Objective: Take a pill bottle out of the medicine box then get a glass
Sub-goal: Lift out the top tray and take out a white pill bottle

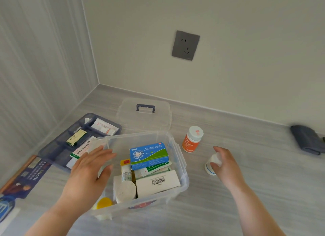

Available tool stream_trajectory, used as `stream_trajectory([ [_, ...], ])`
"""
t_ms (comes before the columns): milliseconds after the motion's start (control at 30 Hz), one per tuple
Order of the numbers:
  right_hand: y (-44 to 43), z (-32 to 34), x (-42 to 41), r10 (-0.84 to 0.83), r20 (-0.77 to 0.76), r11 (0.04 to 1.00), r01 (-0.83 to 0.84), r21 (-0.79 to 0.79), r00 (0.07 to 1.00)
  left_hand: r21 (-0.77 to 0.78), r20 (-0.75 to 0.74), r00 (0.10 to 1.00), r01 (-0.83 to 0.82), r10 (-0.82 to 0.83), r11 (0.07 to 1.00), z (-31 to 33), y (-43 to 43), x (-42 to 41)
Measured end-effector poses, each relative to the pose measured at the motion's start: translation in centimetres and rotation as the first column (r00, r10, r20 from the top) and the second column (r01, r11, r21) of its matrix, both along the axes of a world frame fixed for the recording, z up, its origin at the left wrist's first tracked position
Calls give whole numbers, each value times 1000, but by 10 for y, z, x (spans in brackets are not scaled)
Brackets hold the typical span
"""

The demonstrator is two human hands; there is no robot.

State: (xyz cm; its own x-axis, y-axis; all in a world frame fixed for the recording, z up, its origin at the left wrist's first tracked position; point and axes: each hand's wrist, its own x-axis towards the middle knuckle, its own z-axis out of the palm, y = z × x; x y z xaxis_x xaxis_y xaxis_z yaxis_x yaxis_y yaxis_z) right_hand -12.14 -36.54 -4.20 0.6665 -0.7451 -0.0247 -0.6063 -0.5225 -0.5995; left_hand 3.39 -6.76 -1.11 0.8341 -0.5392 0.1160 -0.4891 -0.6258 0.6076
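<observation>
The right hand was wrapped around a small white pill bottle, out on the counter beside the clear medicine box. An orange bottle stood just past that hand. The left hand lay flat with fingers spread wide over the box's left edge, holding nothing.
</observation>
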Motion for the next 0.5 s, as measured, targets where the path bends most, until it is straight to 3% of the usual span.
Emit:
stream_trajectory([
  [200,1,-4,-1,-20,29,999,19,49,999,3,2,1000,1,-1,1000,0,0,0],
  [400,4,13,13,-110,247,988,133,-80,963,-19,-15,1000,-3,3,1000,2,0,0],
  [500,10,18,36,-6,104,984,24,-178,995,-30,-15,1000,-10,10,999,1,0,0],
])
